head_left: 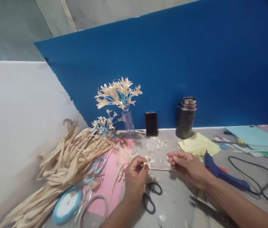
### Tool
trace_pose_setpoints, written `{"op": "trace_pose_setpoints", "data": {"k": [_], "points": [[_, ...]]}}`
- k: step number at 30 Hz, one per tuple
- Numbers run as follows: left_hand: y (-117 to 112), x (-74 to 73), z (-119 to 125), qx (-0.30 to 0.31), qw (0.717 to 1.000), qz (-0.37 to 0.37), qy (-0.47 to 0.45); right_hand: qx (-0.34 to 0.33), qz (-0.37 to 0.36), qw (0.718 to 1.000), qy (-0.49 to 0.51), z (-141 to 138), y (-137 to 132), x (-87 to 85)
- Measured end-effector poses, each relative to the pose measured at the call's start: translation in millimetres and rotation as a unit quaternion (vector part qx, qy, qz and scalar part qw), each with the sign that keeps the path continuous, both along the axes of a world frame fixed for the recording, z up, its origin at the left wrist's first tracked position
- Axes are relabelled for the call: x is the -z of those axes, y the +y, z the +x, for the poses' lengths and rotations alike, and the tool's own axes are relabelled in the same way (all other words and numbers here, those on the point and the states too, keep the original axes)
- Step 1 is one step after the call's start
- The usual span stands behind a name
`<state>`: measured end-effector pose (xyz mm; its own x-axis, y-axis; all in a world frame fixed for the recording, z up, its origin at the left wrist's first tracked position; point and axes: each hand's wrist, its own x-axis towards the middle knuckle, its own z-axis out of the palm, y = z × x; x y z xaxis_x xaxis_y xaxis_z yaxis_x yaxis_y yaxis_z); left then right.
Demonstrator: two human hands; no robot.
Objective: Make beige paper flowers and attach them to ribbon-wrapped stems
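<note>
My left hand [136, 181] is closed, its thumb and fingertips pinching a small pale husk flower [149, 161]. Across from it, my right hand [189, 166] has its fingertips pressed together around a tiny whitish piece, possibly a petal [168, 157]. A gap separates the two hands. Between them a thin pale stick [162, 169] runs sideways just below the flower. Black-handled scissors [149, 202] lie by my left wrist. Just right of my right hand rests a blue glue gun [224, 174], with a yellow paper sheet [199, 144] behind the hand.
Dried husks [77, 158] are heaped at left beside pink paper [107, 183] and a blue ribbon roll [67, 204]. Husk flowers [119, 91] stand in a clear bottle [128, 122]. A phone [151, 124] and dark flask [186, 118] stand at back. A black cord [250, 172] loops at right.
</note>
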<state>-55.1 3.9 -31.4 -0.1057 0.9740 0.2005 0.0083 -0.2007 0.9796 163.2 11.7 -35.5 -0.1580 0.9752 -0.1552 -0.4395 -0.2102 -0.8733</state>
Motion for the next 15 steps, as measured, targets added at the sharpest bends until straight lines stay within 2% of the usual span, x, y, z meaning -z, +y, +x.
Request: {"op": "trace_pose_setpoints", "data": {"k": [15], "points": [[-1,-5.2,2,0.0,1.0,0.0,-0.003,-0.001,0.03,0.999,0.026,-4,-7,-14.1]]}}
